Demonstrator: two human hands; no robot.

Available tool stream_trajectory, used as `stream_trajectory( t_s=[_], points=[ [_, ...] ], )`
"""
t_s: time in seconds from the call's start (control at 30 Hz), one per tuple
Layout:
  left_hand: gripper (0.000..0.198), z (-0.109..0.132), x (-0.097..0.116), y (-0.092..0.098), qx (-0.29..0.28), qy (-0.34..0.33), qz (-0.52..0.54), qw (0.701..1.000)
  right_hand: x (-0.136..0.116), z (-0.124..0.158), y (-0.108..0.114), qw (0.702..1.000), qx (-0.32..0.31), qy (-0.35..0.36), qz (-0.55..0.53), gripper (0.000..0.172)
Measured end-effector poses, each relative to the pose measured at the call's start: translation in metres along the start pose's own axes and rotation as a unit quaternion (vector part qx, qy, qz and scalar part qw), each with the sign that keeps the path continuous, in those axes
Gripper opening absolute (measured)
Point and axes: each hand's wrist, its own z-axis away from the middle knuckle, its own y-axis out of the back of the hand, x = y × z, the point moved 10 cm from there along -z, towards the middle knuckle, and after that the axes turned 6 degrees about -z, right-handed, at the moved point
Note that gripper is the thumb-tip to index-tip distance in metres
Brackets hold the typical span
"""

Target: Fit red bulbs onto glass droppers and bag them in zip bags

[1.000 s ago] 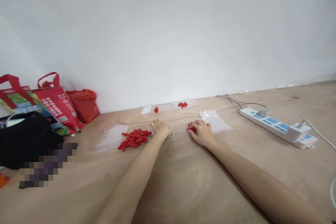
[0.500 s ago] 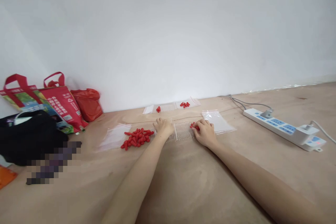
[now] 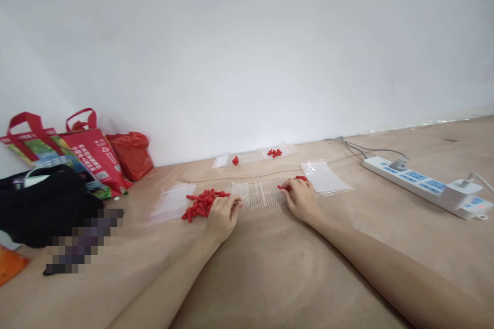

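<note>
My left hand (image 3: 223, 217) pinches a thin clear tube (image 3: 245, 198) at its fingertips, close to the right side of a heap of red rubber bulbs (image 3: 200, 206). Similar clear tubes (image 3: 266, 194) lie side by side in a row between my hands. At the row's right end my right hand (image 3: 304, 199) is closed, with a red rubber bulb (image 3: 284, 188) sticking out by its thumb and index finger. More red shows just beyond its knuckles, partly hidden by the hand.
Clear plastic bags lie left (image 3: 172, 203) and right (image 3: 327, 179). Near the wall, flat bags carry small red bulbs (image 3: 275, 153). A white power strip (image 3: 419, 182) with cables lies right. Shopping bags (image 3: 94, 157) and a black cloth item (image 3: 50, 203) stand left.
My left hand has moved left and nearer, off the row, and now a thin tube shows in its fingertips. My right hand stays at the row's right end, its red bulb showing more.
</note>
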Motion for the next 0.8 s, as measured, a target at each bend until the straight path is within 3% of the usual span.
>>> stream_trajectory(
  t_s=[0.1, 0.23, 0.37, 0.53, 0.7, 0.8],
  points=[
    [0.02, -0.002, -0.006, -0.007, -0.026, 0.008, 0.007, 1.0, -0.006, 0.001, -0.001, 1.0, 0.0, 0.016, 0.021, 0.019],
    [0.021, -0.007, 0.001, -0.019, -0.069, -0.007, 0.014, 0.998, -0.021, 0.004, -0.011, 0.995, -0.026, 0.075, 0.055, 0.026],
    [0.02, -0.017, 0.008, -0.028, -0.075, -0.013, 0.015, 0.997, -0.029, 0.003, -0.016, 0.993, -0.039, 0.102, 0.052, 0.025],
    [0.02, -0.021, 0.011, -0.034, -0.079, -0.012, 0.038, 0.996, -0.033, -0.002, -0.012, 0.998, -0.008, 0.063, -0.006, 0.02],
    [0.019, -0.018, 0.008, -0.033, -0.082, -0.008, 0.052, 0.995, -0.054, 0.001, -0.023, 0.991, -0.051, 0.119, -0.025, 0.018],
    [0.018, -0.018, 0.008, -0.034, -0.082, -0.004, 0.057, 0.995, -0.054, 0.001, -0.025, 0.991, -0.062, 0.121, -0.017, 0.018]
  ],
)
